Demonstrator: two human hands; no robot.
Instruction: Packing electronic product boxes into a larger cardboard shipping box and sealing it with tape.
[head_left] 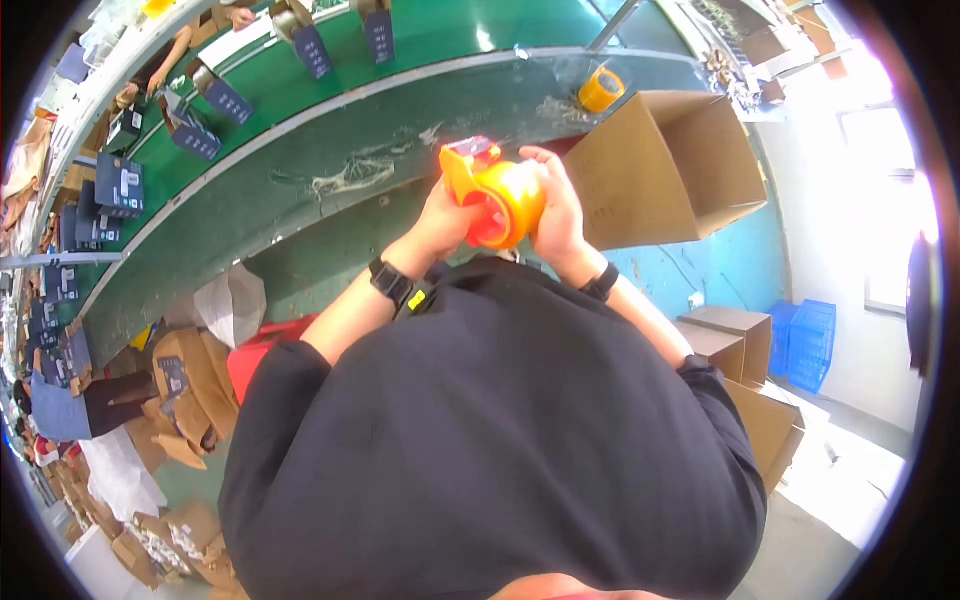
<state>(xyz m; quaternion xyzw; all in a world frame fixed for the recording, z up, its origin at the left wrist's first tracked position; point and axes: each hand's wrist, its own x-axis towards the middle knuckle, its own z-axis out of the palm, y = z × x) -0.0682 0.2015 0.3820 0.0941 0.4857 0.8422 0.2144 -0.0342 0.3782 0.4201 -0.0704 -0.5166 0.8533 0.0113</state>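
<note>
Near the centre of the frame, just above the dark shirt, both hands are closing around an orange tape dispenser [492, 192] loaded with a roll of tape: the left hand [438, 222] is cupping its lower left side, while the right hand [556, 205] is wrapping over the roll, fingers curled tight. The dispenser is being held in the air over the green workbench [300, 190], just left of an open cardboard box [665, 165] lying on its side. The cutting end, toward the upper left, is probably toothed, so a slipping thumb could be nicked. A spare tape roll [601, 89] is sitting near the box; a careless elbow might be knocking it off.
</note>
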